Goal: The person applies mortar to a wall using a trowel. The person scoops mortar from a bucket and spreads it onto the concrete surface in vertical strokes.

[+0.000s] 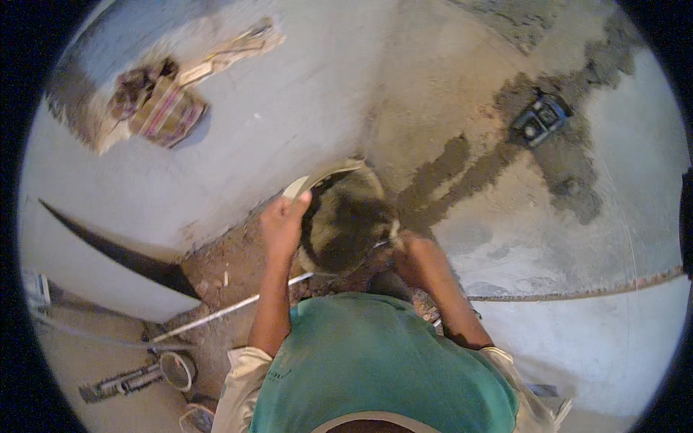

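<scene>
A round, shallow pan (317, 270) is in front of my body, tilted, with wet grey mortar (348, 216) inside it. My left hand (283, 225) is closed on the pan's left rim, the thumb lying over the edge. Beside that thumb a pale flat piece (297, 187) shows along the rim; I cannot make out what it is. At the pan's lower right edge my right hand (420, 258) is closed on the rim, its fingers partly hidden. Reddish rubble (234, 252) lies under and left of the pan.
Dark wet mortar (451, 162) streaks the surface at the right, around a blue-and-black boxy device (540, 121). A patterned sack (170, 115) lies at the upper left. A long white rod (216, 315) crosses the rubble, and a small bucket (177, 370) stands at the lower left.
</scene>
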`<state>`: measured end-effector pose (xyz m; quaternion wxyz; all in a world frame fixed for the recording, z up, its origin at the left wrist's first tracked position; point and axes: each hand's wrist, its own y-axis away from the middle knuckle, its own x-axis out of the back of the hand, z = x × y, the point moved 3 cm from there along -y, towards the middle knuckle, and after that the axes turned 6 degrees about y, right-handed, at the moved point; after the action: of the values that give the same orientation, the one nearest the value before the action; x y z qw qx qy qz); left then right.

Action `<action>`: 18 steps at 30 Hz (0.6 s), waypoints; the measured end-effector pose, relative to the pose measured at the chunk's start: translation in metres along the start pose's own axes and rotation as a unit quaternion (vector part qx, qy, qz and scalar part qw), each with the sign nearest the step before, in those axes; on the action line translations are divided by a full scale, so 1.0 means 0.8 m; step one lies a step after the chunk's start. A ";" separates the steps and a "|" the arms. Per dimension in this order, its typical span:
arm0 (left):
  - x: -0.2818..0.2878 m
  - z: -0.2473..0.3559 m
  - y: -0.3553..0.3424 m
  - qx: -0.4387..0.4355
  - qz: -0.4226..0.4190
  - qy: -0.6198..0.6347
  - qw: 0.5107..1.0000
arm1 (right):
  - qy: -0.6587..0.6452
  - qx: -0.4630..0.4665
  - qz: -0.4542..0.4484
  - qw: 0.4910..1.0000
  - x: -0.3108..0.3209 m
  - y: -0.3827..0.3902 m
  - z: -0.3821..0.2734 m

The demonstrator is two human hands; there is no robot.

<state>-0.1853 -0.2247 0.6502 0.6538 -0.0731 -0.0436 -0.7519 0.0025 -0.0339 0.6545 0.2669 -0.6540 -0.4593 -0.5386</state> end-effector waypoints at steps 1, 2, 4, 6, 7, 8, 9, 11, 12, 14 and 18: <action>0.001 0.003 -0.003 -0.003 -0.021 0.029 0.999 | 0.008 -0.005 0.001 1.000 0.007 -0.004 -0.012; 0.001 0.005 -0.002 -0.003 -0.030 0.047 0.998 | 0.020 -0.016 0.005 1.000 0.015 -0.004 -0.021; 0.004 0.014 0.001 -0.009 -0.054 0.081 0.995 | 0.033 -0.007 0.005 0.999 0.011 -0.012 -0.030; -0.002 0.030 0.006 -0.011 -0.072 0.066 0.995 | 0.039 0.019 -0.002 0.999 -0.003 -0.019 -0.029; -0.005 0.033 0.007 -0.012 -0.081 0.059 0.995 | 0.043 0.023 -0.027 0.998 -0.010 -0.017 -0.037; -0.007 0.031 0.006 -0.027 -0.083 0.055 0.995 | 0.046 0.033 -0.052 0.997 -0.020 -0.012 -0.053; -0.011 0.025 0.003 -0.042 -0.086 0.051 0.994 | 0.050 0.041 -0.076 0.995 -0.025 -0.009 -0.062; -0.006 0.018 0.002 -0.044 -0.082 0.036 0.995 | 0.017 0.024 -0.121 0.992 0.002 0.000 -0.069; 0.001 0.021 0.004 -0.034 -0.077 0.025 0.996 | -0.001 0.018 -0.144 0.989 0.011 0.002 -0.070; 0.008 0.021 0.007 -0.046 -0.068 0.001 0.997 | -0.034 0.018 -0.158 0.987 0.007 0.001 -0.063; -0.020 0.038 0.009 -0.115 -0.069 -0.069 0.989 | 0.107 0.215 -0.099 0.966 -0.031 0.002 -0.034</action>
<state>-0.1747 -0.2049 0.6771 0.5833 -0.1959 -0.0068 -0.7882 -0.0085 -0.0658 0.6386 0.3946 -0.4708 -0.5956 -0.5176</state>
